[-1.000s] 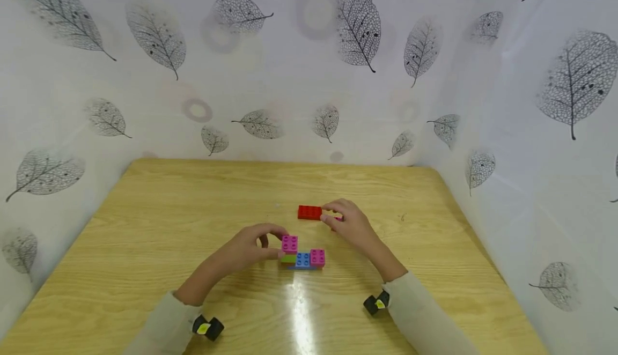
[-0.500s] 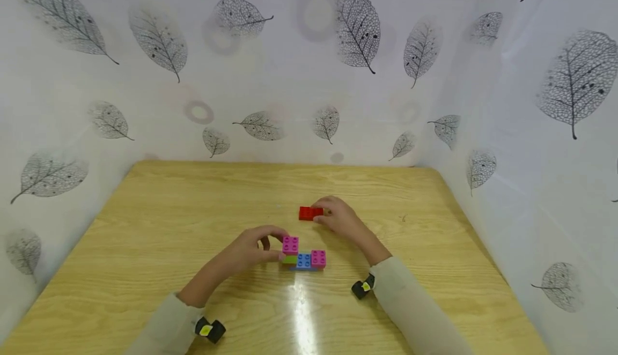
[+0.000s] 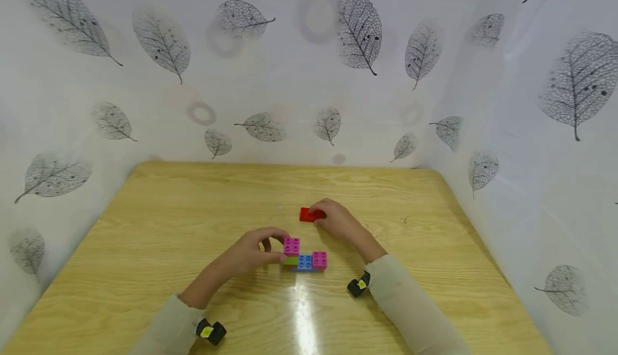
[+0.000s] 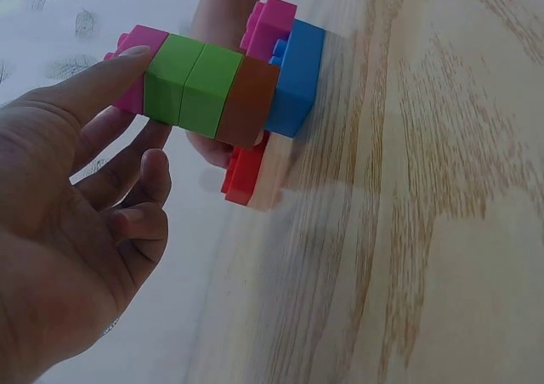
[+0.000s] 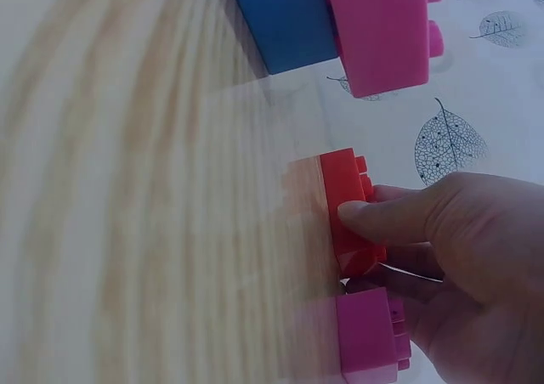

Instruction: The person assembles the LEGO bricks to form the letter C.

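On the table stands a build of stacked toy building blocks. In the left wrist view an orange-brown block (image 4: 247, 102), two green blocks (image 4: 184, 82) and a top pink block (image 3: 292, 245) form a tower. A blue block (image 3: 304, 261) sits beside it, with another pink block (image 3: 319, 259) on its right end. My left hand (image 3: 251, 250) holds the tower's top between thumb and fingers. Behind the build, my right hand (image 3: 339, 222) pinches a flat red block (image 3: 305, 214), which lies on the table, thumb on its near side. My right fingers partly cover it.
A loose pink block (image 5: 367, 337) stands close to the red one in the right wrist view; in the head view the right hand hides it. The wooden table (image 3: 203, 194) meets a leaf-patterned white cloth (image 3: 289, 76) at the back and sides.
My right hand has moved left from beside the red block and now grips it. The loose pink block has gone out of sight behind that hand. My left hand keeps its hold.
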Available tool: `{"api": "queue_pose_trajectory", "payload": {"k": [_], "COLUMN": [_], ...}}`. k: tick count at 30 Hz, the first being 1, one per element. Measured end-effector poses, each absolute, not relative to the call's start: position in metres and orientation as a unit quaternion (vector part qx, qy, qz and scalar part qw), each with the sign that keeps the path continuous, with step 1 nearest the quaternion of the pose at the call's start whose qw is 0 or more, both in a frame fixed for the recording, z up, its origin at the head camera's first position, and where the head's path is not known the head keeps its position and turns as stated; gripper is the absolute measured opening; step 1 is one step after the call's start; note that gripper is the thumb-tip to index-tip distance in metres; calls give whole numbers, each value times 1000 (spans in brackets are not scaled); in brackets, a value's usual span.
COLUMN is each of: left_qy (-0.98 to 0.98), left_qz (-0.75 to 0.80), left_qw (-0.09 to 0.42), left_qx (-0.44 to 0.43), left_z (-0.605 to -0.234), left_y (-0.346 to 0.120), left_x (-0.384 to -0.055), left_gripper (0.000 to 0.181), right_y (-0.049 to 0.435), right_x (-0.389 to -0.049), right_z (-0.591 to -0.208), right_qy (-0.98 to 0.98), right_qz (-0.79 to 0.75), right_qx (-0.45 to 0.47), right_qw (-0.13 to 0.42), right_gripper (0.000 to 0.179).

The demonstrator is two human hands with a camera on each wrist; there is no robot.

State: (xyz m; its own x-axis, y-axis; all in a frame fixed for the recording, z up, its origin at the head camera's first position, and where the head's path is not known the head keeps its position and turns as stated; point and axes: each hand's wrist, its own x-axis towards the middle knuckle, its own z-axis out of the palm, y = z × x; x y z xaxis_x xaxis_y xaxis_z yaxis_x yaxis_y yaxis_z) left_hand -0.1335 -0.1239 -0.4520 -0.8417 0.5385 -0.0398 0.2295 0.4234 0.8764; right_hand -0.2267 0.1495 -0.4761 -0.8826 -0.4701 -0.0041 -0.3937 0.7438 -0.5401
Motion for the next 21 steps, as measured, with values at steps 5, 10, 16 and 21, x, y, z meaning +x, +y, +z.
{"api": "queue_pose_trajectory", "payload": {"k": [5, 10, 16, 21], "left_qy": [828, 829, 827, 827], "left_qz": [486, 486, 488, 488], "left_qw": [158, 158, 162, 162], "left_qx": [232, 228, 228, 228], "left_z": [-453, -454, -455, -455], "left_y": [-125, -125, -125, -125], "left_x": [-133, -135, -135, -134], "left_gripper": [39, 37, 37, 36], "right_y": [148, 152, 159, 164], "right_x": [-226, -225, -223, -217], "right_z": [-475, -472, -468, -464], "right_qy": [932, 930, 924, 919], "right_qz": [-260, -282, -307, -322], "right_qx": [-244, -226, -217, -217], "right_qw": [62, 65, 62, 60], "right_gripper": [31, 30, 28, 28]}}
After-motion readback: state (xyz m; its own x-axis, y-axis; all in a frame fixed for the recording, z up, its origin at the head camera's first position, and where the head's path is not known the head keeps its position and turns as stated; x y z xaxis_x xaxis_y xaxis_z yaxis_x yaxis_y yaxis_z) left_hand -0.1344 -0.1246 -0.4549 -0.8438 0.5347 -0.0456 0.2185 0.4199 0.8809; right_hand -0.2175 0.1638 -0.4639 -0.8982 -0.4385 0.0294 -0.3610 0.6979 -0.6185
